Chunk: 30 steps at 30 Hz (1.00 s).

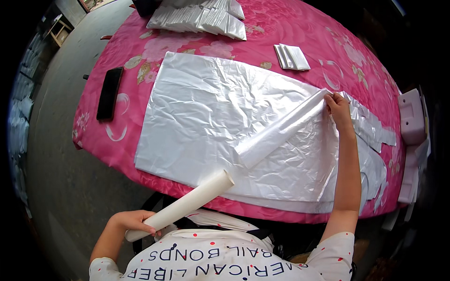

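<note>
Head view. The left hand point(143, 222) is gripping the lower end of a pale cylindrical tube point(187, 200), its fingers curling around the wall, while the tube's upper end is extending over the near edge of the pink, flower-patterned tabletop point(328, 47). The right hand point(338, 110) is pinching, fingers closing narrowly, the far end of a narrow silvery fold point(281, 131), which is lying diagonally across wide, creased silvery sheets point(201, 107). From where I am standing, a dark phone point(109, 93) is resting left of the sheets; a small folded bundle point(293, 57) and a larger packet pile point(197, 19) are lying beyond them.
</note>
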Each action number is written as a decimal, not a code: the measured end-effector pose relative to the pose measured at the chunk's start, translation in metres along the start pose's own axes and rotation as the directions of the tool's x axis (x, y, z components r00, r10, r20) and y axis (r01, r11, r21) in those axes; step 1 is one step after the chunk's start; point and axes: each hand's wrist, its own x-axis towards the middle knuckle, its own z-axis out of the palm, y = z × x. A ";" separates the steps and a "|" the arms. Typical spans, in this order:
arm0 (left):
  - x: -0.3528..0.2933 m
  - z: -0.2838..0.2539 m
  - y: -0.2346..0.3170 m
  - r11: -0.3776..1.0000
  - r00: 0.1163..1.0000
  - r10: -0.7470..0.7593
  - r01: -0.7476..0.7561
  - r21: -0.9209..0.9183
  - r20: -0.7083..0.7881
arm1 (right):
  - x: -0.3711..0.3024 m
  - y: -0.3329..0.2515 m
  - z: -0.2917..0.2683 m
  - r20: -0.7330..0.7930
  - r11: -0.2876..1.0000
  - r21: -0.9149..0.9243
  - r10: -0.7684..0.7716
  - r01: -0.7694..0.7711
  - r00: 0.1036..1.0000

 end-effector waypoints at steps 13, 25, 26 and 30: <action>0.087 0.063 0.193 -0.200 0.700 0.704 0.038 0.979 0.117 | -0.007 -0.027 0.089 0.307 0.995 -0.004 -0.093 0.099 0.947; 0.132 0.055 0.144 -0.519 0.748 0.522 -0.103 0.848 0.410 | 0.001 -0.038 0.103 0.268 0.975 -0.181 -0.075 0.127 0.960; 0.134 0.056 0.140 -0.509 0.735 0.541 -0.100 0.855 0.408 | -0.003 -0.043 0.104 0.164 0.959 -0.235 -0.122 0.159 0.979; 0.142 0.070 0.121 -0.468 0.686 0.626 -0.048 0.882 0.370 | -0.065 -0.077 0.108 0.219 0.825 -0.338 -0.398 0.452 0.891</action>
